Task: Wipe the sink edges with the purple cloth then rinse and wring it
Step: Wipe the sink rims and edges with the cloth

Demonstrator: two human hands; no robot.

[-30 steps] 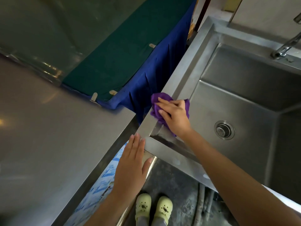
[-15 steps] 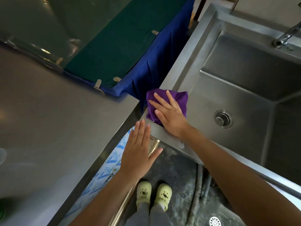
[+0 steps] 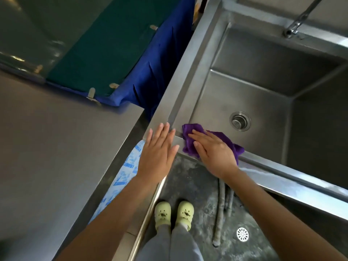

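A crumpled purple cloth (image 3: 189,140) lies on the near rim of the steel sink (image 3: 267,164), close to its front left corner. My right hand (image 3: 212,151) presses flat on top of the cloth, fingers pointing left, and covers its middle. My left hand (image 3: 159,147) rests flat with fingers together on the sink's front left corner, just left of the cloth, holding nothing. The basin is dry-looking with a round drain (image 3: 240,120) in its floor. A tap (image 3: 299,17) reaches in from the far right.
A steel counter (image 3: 56,157) stands to the left, separated from the sink by a narrow gap. Blue and green fabric (image 3: 131,53) hangs behind that gap. Below are my feet in pale green clogs (image 3: 173,213), hoses (image 3: 220,213) and a white floor drain (image 3: 242,234).
My right hand slid the cloth from the left rim round the corner onto the near front rim. My left hand moved up onto the sink's corner.
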